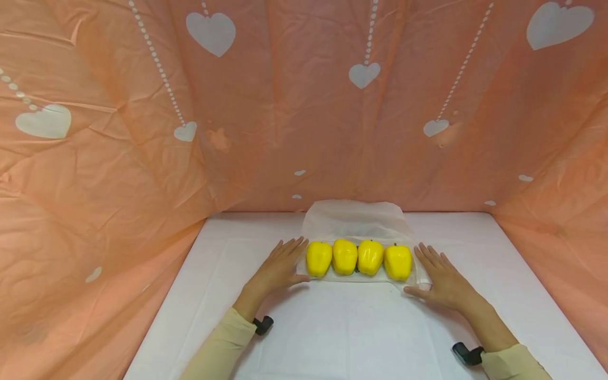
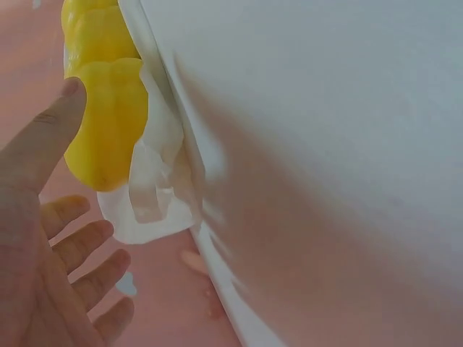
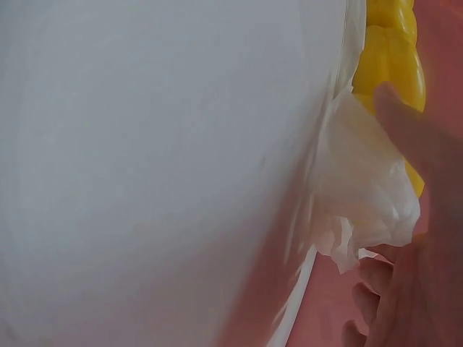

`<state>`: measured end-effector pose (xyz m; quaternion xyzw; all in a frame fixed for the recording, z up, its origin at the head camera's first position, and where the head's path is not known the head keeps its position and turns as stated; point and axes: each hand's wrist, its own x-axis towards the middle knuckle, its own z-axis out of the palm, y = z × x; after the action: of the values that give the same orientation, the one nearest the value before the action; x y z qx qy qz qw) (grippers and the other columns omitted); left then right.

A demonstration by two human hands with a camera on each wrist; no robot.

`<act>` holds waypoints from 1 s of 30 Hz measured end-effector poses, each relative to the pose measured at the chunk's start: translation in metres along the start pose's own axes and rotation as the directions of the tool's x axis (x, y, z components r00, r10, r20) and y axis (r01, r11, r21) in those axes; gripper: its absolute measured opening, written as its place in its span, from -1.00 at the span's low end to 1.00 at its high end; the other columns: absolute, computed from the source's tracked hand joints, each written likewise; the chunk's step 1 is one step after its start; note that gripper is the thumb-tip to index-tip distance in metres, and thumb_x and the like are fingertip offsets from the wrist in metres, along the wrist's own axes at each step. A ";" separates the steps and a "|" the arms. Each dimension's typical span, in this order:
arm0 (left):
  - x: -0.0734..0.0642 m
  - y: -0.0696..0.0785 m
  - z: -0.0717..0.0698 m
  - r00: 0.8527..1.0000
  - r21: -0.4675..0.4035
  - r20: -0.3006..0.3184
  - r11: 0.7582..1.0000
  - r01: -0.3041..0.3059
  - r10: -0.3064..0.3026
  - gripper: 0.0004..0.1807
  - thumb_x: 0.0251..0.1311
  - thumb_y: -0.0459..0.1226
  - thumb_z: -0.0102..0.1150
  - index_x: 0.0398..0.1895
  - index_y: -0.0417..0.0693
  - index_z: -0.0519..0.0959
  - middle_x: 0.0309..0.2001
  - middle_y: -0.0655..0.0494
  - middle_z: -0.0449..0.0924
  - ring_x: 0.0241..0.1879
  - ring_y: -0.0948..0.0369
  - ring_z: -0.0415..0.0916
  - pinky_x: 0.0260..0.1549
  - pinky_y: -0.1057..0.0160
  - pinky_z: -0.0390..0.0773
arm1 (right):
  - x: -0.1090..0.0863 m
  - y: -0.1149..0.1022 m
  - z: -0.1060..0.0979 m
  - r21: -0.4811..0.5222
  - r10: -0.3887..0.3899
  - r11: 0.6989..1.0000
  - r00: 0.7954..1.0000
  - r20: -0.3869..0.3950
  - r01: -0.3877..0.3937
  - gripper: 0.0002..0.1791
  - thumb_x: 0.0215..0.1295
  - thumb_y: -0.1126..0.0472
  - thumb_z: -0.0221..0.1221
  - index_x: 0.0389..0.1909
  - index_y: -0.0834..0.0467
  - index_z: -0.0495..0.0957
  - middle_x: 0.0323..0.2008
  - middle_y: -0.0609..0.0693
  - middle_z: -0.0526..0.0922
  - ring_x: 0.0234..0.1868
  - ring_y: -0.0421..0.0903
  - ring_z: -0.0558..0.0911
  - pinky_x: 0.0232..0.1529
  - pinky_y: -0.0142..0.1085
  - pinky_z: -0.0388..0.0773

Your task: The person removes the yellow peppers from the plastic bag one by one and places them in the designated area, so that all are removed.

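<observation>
Several glossy yellow bell peppers (image 1: pixel 370 257) stand side by side in a row on a thin, translucent white plastic sheet (image 1: pixel 356 219). The sheet spreads out behind them and crumples at both ends of the row. At the left end is my left hand (image 1: pixel 279 264), fingers extended and thumb apart, close beside the outermost pepper (image 2: pixel 108 123). My right hand (image 1: pixel 442 279) mirrors it at the right end, its fingers spread. In the right wrist view, crumpled plastic (image 3: pixel 365 170) lies right by that hand's thumb and fingers, partly covering the end pepper (image 3: pixel 391 65).
A white cloth covers the table (image 1: pixel 332 327). Behind and on both sides hangs a peach-orange curtain (image 1: pixel 285 105) printed with white hearts, meeting the table's back edge just behind the plastic. Each wrist wears a small black device (image 1: pixel 467 354) below the sleeve.
</observation>
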<state>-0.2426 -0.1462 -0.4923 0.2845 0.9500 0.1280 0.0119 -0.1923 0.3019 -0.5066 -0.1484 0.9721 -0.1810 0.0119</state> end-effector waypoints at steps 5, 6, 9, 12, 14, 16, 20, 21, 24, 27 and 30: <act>0.003 0.004 0.001 1.000 -0.004 0.004 1.000 -0.008 0.008 0.12 0.30 0.17 0.45 0.73 -0.13 0.12 0.70 -0.07 0.12 0.66 -0.08 0.10 0.68 -0.11 -0.07 | 0.000 0.000 0.002 -0.007 0.015 1.000 1.000 0.017 -0.015 0.32 0.22 -0.44 0.36 0.71 0.30 0.02 0.69 0.35 0.00 0.67 0.40 0.01 0.66 0.29 -0.13; 0.003 0.005 0.001 1.000 -0.009 0.006 1.000 -0.010 0.010 0.12 0.31 0.17 0.44 0.73 -0.13 0.11 0.70 -0.07 0.12 0.66 -0.08 0.10 0.68 -0.11 -0.07 | 0.000 0.000 0.002 -0.009 0.017 1.000 1.000 0.020 -0.017 0.32 0.21 -0.44 0.36 0.71 0.30 0.02 0.69 0.35 0.01 0.66 0.40 0.02 0.65 0.31 -0.10; 0.004 0.007 0.001 1.000 -0.021 0.012 1.000 -0.017 0.017 0.11 0.32 0.16 0.43 0.73 -0.13 0.10 0.71 -0.07 0.10 0.67 -0.08 0.08 0.69 -0.10 -0.08 | 0.000 -0.001 0.002 -0.012 0.022 1.000 0.999 0.027 -0.022 0.32 0.20 -0.43 0.38 0.70 0.30 0.04 0.69 0.35 0.02 0.66 0.40 0.03 0.62 0.35 -0.05; 0.005 0.008 0.001 1.000 -0.022 0.017 1.000 -0.020 0.020 0.11 0.34 0.17 0.41 0.74 -0.11 0.07 0.71 -0.06 0.09 0.68 -0.07 0.07 0.69 -0.08 -0.10 | 0.000 -0.001 0.002 -0.016 0.021 1.000 0.999 0.029 -0.020 0.32 0.19 -0.42 0.39 0.70 0.31 0.04 0.68 0.36 0.03 0.66 0.40 0.04 0.62 0.35 -0.03; 0.006 0.008 0.001 1.000 -0.024 0.015 1.000 -0.020 0.021 0.10 0.34 0.17 0.41 0.75 -0.10 0.07 0.71 -0.05 0.10 0.68 -0.06 0.07 0.69 -0.06 -0.09 | 0.000 -0.001 0.001 -0.013 0.018 1.000 0.999 0.030 -0.018 0.32 0.19 -0.41 0.40 0.70 0.31 0.04 0.68 0.36 0.03 0.66 0.40 0.04 0.62 0.34 -0.03; 0.007 0.009 0.002 1.000 -0.032 0.012 0.999 -0.020 0.020 0.10 0.34 0.17 0.41 0.74 -0.09 0.08 0.70 -0.04 0.12 0.67 -0.05 0.08 0.69 -0.05 -0.08 | 0.000 -0.001 0.001 -0.011 0.016 1.000 0.999 0.033 -0.016 0.32 0.19 -0.40 0.40 0.69 0.32 0.04 0.68 0.36 0.03 0.66 0.40 0.04 0.63 0.32 -0.03; 0.009 0.009 0.003 1.000 -0.044 0.009 0.999 -0.015 0.016 0.09 0.34 0.14 0.43 0.74 -0.09 0.10 0.68 -0.04 0.17 0.66 -0.04 0.12 0.69 -0.03 -0.06 | 0.000 -0.002 0.001 -0.005 0.013 1.000 0.999 0.034 -0.012 0.31 0.20 -0.37 0.42 0.69 0.33 0.04 0.68 0.37 0.03 0.66 0.40 0.04 0.64 0.31 -0.04; 0.009 0.009 0.004 1.000 -0.046 0.005 0.999 -0.016 0.016 0.08 0.34 0.13 0.43 0.74 -0.09 0.11 0.68 -0.04 0.19 0.66 -0.04 0.13 0.69 -0.03 -0.05 | 0.000 -0.002 0.001 -0.003 0.012 1.000 0.999 0.034 -0.012 0.31 0.20 -0.37 0.42 0.69 0.33 0.04 0.68 0.37 0.03 0.66 0.40 0.04 0.64 0.31 -0.05; 0.011 0.009 0.005 1.000 -0.041 -0.007 0.999 -0.019 0.018 0.06 0.35 0.11 0.43 0.73 -0.10 0.13 0.65 -0.05 0.25 0.63 -0.03 0.18 0.68 -0.04 -0.01 | 0.000 -0.002 0.001 0.003 0.012 1.000 0.999 0.037 -0.012 0.31 0.19 -0.36 0.43 0.69 0.33 0.04 0.68 0.37 0.02 0.66 0.40 0.04 0.63 0.31 -0.05; 0.011 0.008 0.005 1.000 -0.038 -0.015 0.999 -0.026 0.026 0.04 0.34 0.10 0.44 0.72 -0.12 0.16 0.63 -0.06 0.29 0.62 -0.02 0.21 0.67 -0.05 0.02 | 0.000 -0.002 0.001 0.001 0.015 1.000 0.999 0.042 -0.015 0.32 0.18 -0.37 0.43 0.69 0.32 0.04 0.68 0.37 0.02 0.66 0.40 0.04 0.63 0.32 -0.03; 0.012 0.008 0.005 0.999 -0.038 -0.019 0.999 -0.030 0.030 0.04 0.33 0.09 0.45 0.70 -0.14 0.17 0.61 -0.07 0.32 0.61 -0.01 0.23 0.67 -0.05 0.03 | 0.000 -0.002 0.001 -0.005 0.016 1.000 0.999 0.043 -0.015 0.32 0.18 -0.37 0.43 0.70 0.32 0.04 0.68 0.36 0.02 0.65 0.40 0.04 0.62 0.34 -0.01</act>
<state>-0.2477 -0.1317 -0.4945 0.2973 0.9431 0.1489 0.0065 -0.1918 0.2998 -0.5072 -0.1448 0.9733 -0.1752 0.0337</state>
